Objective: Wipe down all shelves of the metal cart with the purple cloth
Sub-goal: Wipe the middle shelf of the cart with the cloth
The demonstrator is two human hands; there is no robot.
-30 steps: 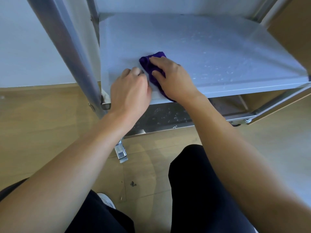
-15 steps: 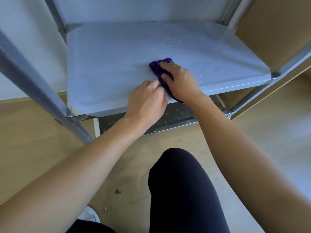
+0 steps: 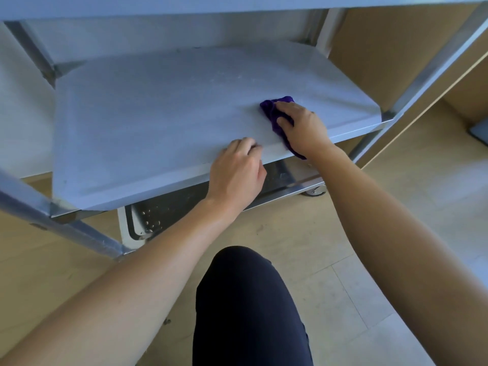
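1. The purple cloth (image 3: 274, 114) lies bunched on the middle shelf (image 3: 158, 122) of the metal cart, toward the shelf's front right. Its far end pokes out past the fingertips, and its near end hangs over the shelf's front edge.
2. The right hand (image 3: 301, 125) sits on top of the cloth. Its fingers are curled over the folds and press them down against the metal.
3. The left hand (image 3: 237, 170) is just beside the right, at the shelf's front edge and not touching the cloth. Its fingers are bent, with the tips on the top surface. The thumb seems to hook under the lip, though the hand itself hides that part.
4. The shelf is pale grey and dull, and only the cloth and the hands are on it.
5. Below it is the lower shelf (image 3: 169, 210), darker and partly in shadow. A caster wheel (image 3: 315, 191) shows under its right end.
6. A slanted cart leg (image 3: 79, 231) crosses the lower left of the view. The edge of the top shelf (image 3: 184, 3) runs along the very top.
7. A knee in dark trousers (image 3: 248, 299) is nearest the camera, over a light wooden floor (image 3: 343, 247). A brown panel (image 3: 383, 43) stands to the right of the cart.
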